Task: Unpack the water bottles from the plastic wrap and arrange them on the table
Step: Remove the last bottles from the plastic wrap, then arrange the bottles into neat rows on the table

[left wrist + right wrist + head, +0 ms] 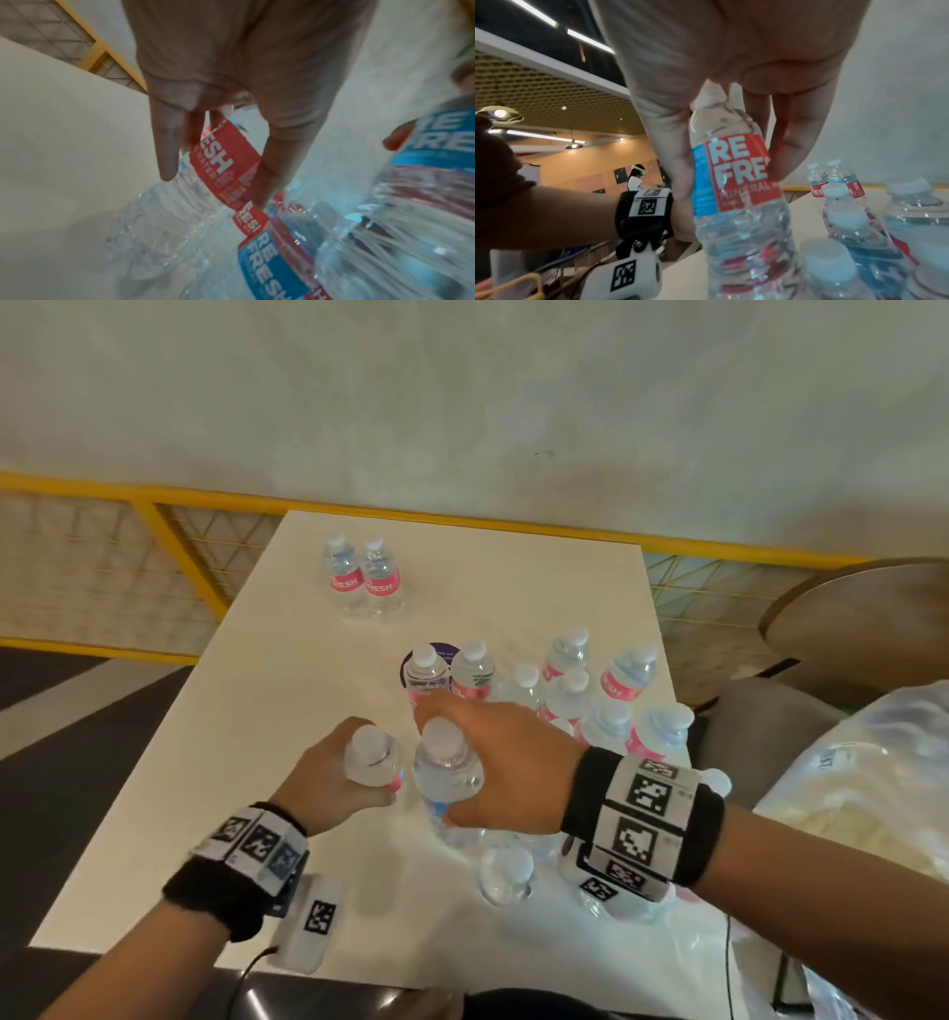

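Note:
Each hand holds one small clear water bottle by its shoulder, just above the white table (215, 762). My left hand (328, 762) grips a bottle (371, 755) whose red label (221, 162) shows between thumb and fingers (164, 152). My right hand (493, 747) grips a second bottle (445, 765), with thumb and fingers (670, 152) curled round its red and blue label (736, 172). Two bottles (362, 580) stand together at the far left. Several more (590, 690) cluster under and beyond my right hand. Crumpled clear wrap (631, 952) lies at the near right, bottles inside it.
A white tagged device (313, 927) with a cable lies at the table's near edge. A purple round sticker (411, 662) sits mid-table. A bulky plastic-wrapped bundle (852, 793) and a grey chair (755, 726) are at the right. A yellow railing (154, 505) runs behind.

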Tool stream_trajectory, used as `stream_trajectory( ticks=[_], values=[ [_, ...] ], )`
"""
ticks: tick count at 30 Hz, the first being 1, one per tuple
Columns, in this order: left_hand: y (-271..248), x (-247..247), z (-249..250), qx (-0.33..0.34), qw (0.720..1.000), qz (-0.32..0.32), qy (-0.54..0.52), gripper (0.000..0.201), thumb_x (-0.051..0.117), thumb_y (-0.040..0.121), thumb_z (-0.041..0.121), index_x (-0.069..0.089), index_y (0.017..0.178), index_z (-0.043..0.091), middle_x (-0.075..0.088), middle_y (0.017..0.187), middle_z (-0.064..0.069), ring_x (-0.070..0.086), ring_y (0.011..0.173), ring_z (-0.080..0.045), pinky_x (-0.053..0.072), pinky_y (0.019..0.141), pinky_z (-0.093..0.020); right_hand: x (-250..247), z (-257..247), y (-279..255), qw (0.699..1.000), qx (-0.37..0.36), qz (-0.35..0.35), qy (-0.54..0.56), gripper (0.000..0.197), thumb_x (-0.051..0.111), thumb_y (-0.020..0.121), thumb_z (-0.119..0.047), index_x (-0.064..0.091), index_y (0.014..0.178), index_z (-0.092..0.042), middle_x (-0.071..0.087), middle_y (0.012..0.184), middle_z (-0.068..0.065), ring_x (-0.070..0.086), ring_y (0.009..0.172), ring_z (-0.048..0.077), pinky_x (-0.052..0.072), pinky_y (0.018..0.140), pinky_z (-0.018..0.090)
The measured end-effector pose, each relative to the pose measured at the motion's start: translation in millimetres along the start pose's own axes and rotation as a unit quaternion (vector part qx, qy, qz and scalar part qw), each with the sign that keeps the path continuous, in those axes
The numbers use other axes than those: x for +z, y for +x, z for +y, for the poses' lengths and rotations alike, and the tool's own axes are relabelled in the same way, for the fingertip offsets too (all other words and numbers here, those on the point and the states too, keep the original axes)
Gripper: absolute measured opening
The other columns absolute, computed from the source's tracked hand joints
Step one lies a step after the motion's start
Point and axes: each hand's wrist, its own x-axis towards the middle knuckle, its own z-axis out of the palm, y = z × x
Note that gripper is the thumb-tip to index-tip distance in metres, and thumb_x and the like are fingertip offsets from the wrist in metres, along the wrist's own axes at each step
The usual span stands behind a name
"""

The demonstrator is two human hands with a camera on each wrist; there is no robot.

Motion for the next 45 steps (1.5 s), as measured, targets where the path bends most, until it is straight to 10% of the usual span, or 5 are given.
stream_trajectory(
  ticks=[16, 25, 31, 36, 45],
  values=[
    [37.1, 24.5, -26.1, -0.015, 1.000, -0.004, -0.025, 0.063, 0.062, 0.048, 0.017, 0.045, 0.108, 0.014, 0.054, 0.089, 0.003, 0.055, 0.077, -0.019, 0.044, 0.055, -0.022, 49.8, -12.3, 48.7, 0.954, 0.046, -0.218, -0.202, 0.048, 0.066, 0.080, -0.018, 0.048, 0.124, -0.023, 0.057, 0.099, 0.003, 0.061, 0.090, 0.025, 0.053, 0.076, 0.034],
    [52.5, 17.4, -16.8, -0.030, 0.997, -0.020, -0.062, 0.046, 0.081, 0.072, 0.023, 0.058, 0.112, 0.021, 0.060, 0.101, 0.007, 0.057, 0.088, -0.009, 0.043, 0.068, -0.015, 79.1, -18.8, 64.7, 0.904, 0.082, -0.319, -0.274, 0.046, 0.068, 0.084, -0.020, 0.054, 0.126, -0.007, 0.058, 0.123, 0.012, 0.060, 0.107, 0.026, 0.050, 0.081, 0.032],
    [48.5, 19.0, -16.2, -0.023, 0.997, -0.017, -0.071, 0.044, 0.080, 0.073, 0.021, 0.058, 0.111, 0.018, 0.060, 0.096, 0.011, 0.058, 0.085, -0.005, 0.040, 0.068, -0.012, 90.6, -23.8, 58.3, 0.898, 0.079, -0.313, -0.298, 0.041, 0.055, 0.092, -0.010, 0.050, 0.132, -0.006, 0.050, 0.132, 0.018, 0.056, 0.113, 0.032, 0.048, 0.090, 0.036],
    [45.0, 16.0, -13.0, -0.035, 0.998, -0.024, -0.048, 0.075, 0.070, 0.048, 0.057, 0.053, 0.114, 0.025, 0.058, 0.103, 0.010, 0.056, 0.097, -0.013, 0.041, 0.079, -0.020, 88.8, -19.4, 48.5, 0.896, 0.080, -0.325, -0.290, 0.040, 0.063, 0.087, -0.018, 0.055, 0.126, -0.010, 0.059, 0.119, 0.010, 0.061, 0.103, 0.027, 0.049, 0.077, 0.032],
    [35.7, 6.8, 8.6, -0.020, 0.999, -0.030, 0.038, 0.076, 0.068, 0.081, 0.044, 0.030, 0.143, 0.022, 0.038, 0.147, 0.003, 0.039, 0.132, -0.011, 0.032, 0.105, -0.027, 64.9, -28.8, 37.5, 0.936, 0.052, -0.256, -0.236, 0.058, 0.057, 0.087, -0.049, 0.047, 0.132, -0.014, 0.057, 0.123, 0.009, 0.057, 0.111, 0.029, 0.048, 0.088, 0.039]
  ],
)
